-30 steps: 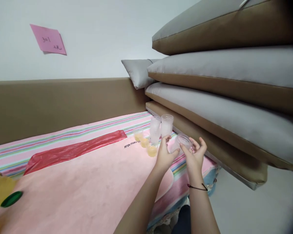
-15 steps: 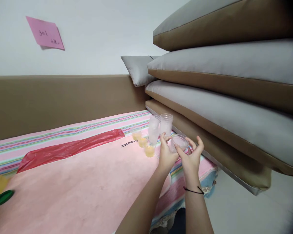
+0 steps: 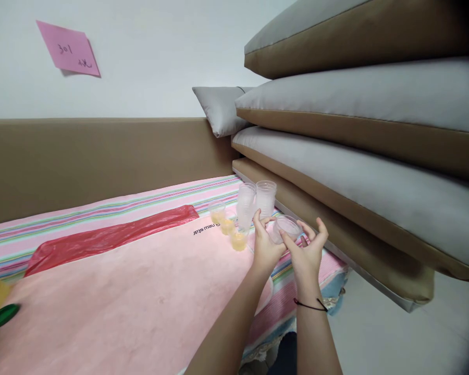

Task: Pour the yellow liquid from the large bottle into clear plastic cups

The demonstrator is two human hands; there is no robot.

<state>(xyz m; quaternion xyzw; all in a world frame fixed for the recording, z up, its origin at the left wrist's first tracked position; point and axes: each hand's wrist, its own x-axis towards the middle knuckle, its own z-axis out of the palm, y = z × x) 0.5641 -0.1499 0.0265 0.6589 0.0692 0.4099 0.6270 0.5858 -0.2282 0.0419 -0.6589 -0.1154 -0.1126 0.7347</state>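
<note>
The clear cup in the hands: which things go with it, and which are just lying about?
Probably part of the job:
- clear cup
- two cup stacks
- three cups with something yellow
- maybe the green round thing, at the left edge

Seemingly just there:
- red plastic bag
- pink note
- big cushions

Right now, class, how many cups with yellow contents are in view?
3, in a slanting row: the far cup, the middle cup and the near cup, closest to the left hand. Others could be hidden.
</note>
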